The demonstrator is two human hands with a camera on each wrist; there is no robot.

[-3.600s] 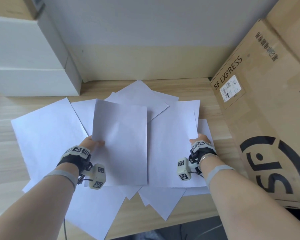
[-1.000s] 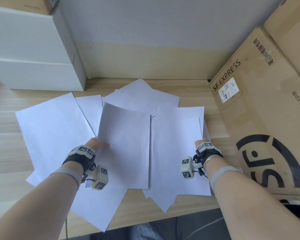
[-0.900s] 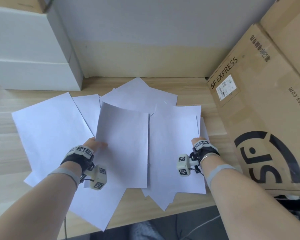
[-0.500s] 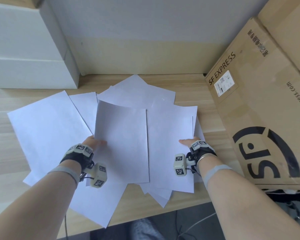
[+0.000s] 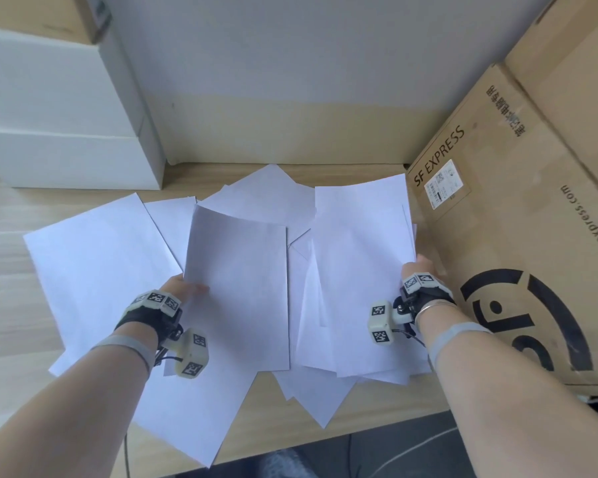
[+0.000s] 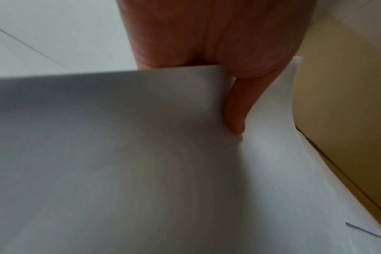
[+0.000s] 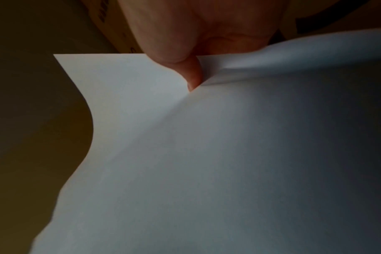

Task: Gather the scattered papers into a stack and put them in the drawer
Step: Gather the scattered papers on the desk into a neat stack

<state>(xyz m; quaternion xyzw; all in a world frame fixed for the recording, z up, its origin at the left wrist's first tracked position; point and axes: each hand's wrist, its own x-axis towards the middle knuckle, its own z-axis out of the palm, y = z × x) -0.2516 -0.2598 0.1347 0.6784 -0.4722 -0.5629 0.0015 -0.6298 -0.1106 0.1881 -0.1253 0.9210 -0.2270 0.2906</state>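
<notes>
My left hand (image 5: pixel 183 288) pinches one sheet (image 5: pixel 237 291) by its left edge; my right hand (image 5: pixel 420 270) grips several sheets (image 5: pixel 361 270) by their right edge, beside the box (image 5: pixel 518 219); other papers (image 5: pixel 97 270) lie scattered beneath on the desk (image 5: pixel 4 305).

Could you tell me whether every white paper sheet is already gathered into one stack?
No, each hand holds separate white sheets and others lie fanned on the wooden desk.

Papers (image 5: pixel 94 270) overlap across the desk (image 5: pixel 0 305) (drawer unit (image 5: pixel 59 160) back-left), cardboard box (image 5: pixel 518 236) right
</notes>
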